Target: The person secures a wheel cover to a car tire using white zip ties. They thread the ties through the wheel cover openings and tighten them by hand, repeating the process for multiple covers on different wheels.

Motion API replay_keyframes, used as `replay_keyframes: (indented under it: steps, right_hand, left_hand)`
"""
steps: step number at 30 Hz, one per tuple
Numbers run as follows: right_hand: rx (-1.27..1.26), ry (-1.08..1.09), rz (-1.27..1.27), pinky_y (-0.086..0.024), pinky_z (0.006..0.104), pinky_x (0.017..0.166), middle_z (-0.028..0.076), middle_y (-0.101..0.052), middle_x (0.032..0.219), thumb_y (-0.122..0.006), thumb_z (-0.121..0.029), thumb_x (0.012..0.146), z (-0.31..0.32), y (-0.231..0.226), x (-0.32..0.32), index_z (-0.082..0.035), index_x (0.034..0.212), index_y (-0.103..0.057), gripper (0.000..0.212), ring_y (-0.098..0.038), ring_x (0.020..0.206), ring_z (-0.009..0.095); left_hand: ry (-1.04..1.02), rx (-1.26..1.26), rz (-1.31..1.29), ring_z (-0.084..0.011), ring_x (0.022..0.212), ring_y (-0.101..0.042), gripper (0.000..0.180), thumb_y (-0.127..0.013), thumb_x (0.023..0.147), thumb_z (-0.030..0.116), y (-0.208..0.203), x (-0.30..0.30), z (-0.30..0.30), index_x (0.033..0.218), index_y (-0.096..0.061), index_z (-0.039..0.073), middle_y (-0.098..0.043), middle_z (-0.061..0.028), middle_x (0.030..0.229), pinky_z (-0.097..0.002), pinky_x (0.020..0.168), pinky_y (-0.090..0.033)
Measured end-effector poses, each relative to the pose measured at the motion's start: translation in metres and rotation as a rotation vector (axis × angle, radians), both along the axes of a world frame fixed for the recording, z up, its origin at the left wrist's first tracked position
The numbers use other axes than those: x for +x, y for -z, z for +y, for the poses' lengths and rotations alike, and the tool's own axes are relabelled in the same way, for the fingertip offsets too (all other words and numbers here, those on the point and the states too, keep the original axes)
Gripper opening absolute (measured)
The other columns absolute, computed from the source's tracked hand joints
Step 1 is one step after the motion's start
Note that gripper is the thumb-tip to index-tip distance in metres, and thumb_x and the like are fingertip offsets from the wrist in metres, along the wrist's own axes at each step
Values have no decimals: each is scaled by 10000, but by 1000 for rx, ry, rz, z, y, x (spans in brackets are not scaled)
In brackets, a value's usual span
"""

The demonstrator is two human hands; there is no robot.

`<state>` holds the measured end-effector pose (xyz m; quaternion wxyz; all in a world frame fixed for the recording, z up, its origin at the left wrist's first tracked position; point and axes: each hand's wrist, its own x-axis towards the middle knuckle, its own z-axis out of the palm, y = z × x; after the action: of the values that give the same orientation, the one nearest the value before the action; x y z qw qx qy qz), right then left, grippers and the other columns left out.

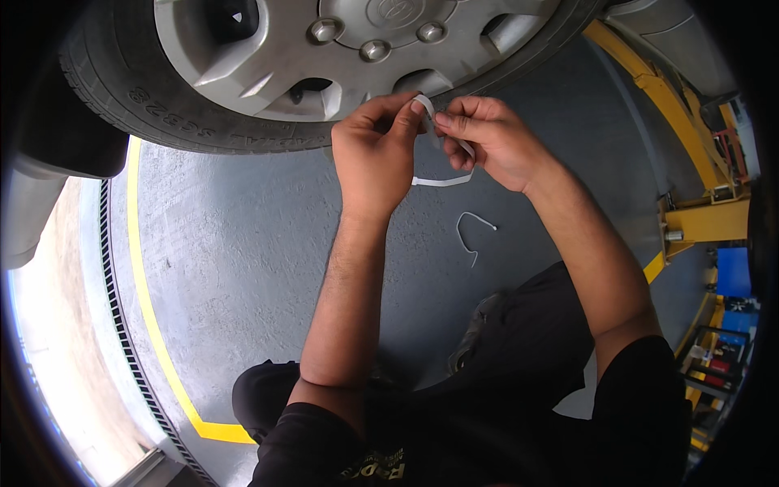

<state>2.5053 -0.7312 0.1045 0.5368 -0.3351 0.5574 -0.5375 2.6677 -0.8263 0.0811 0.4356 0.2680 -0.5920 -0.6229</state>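
Note:
A white cable tie (443, 182) is bent between my two hands, just below the wheel. My left hand (375, 154) pinches it between thumb and fingers near the upper bend. From the right, my right hand (492, 140) is closed on the same strip, with its thumb and forefinger close to my left thumb. The lower stretch of the tie hangs below the fingers and turns left. Behind my hands is a silver wheel cover (375, 77) with lug nuts, set in a black tyre (243, 134). My fingers hide part of the tie.
A second thin white tie (460, 233) lies curled on the grey floor (243, 243). A yellow lift arm and post (706, 219) stand at the right, near blue equipment (734, 272). A yellow line (154, 316) and a drain grate (122, 325) run along the left.

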Motion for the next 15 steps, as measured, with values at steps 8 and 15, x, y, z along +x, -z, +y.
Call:
replay_keyframes:
  steps: [8,15]
  right_hand:
    - [-112,71,345,-457,237,519,32,-678,761,-773,-299,999,-1,-5,9,-60,916,-664,275,-655,636,109]
    - [-25,57,362,-472,243,513,55,-686,777,-777,-283,995,-2,-6,13,-47,923,-641,282,-676,640,121]
  left_hand:
    - [95,135,67,-143,841,-729,223,-784,995,163,-4,4,-2,1083,-781,-42,-783,-106,903,-282,788,-588]
    - [50,128,153,-134,809,-715,171,-810,969,123,5,0,-7,1007,-776,-40,-774,-92,868,-279,767,-585]
